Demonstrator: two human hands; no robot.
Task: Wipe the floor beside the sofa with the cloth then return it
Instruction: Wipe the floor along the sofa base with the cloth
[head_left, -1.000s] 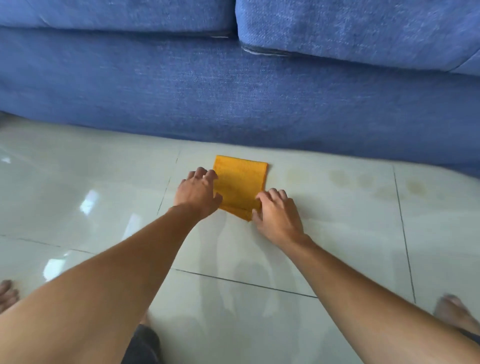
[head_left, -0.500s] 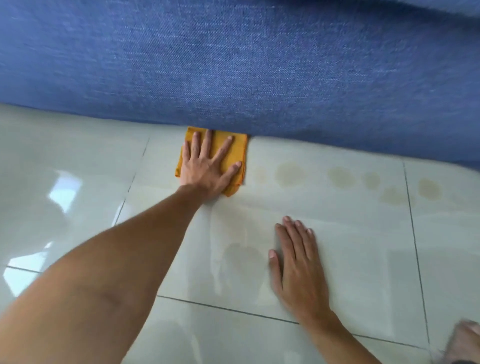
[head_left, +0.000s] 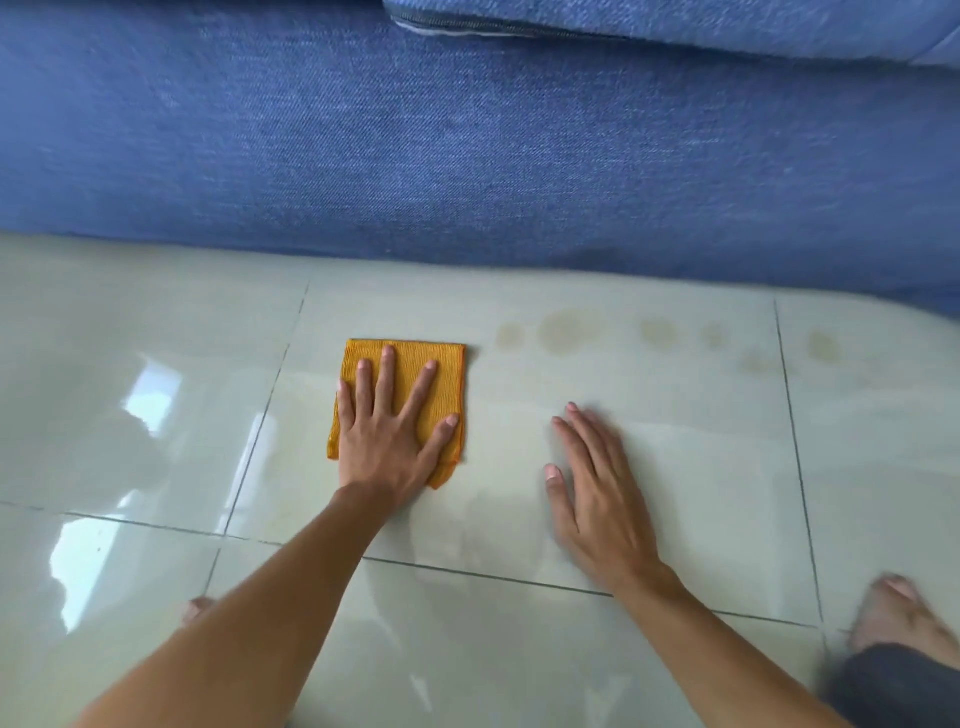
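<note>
Fingers spread, my left hand (head_left: 387, 439) presses the folded orange cloth (head_left: 402, 395) onto the glossy pale tiled floor (head_left: 675, 467) near the blue fabric sofa (head_left: 467, 156), while my right hand (head_left: 597, 499), slightly blurred, seems flat and open on bare tile.

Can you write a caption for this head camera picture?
Left hand presses an orange cloth flat on the tiled floor beside a blue sofa.

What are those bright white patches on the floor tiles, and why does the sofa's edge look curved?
Head view: the patches are window glare on the glossy floor; the wide-angle lens bows the sofa edge; the right hand is slightly motion-blurred.
</note>
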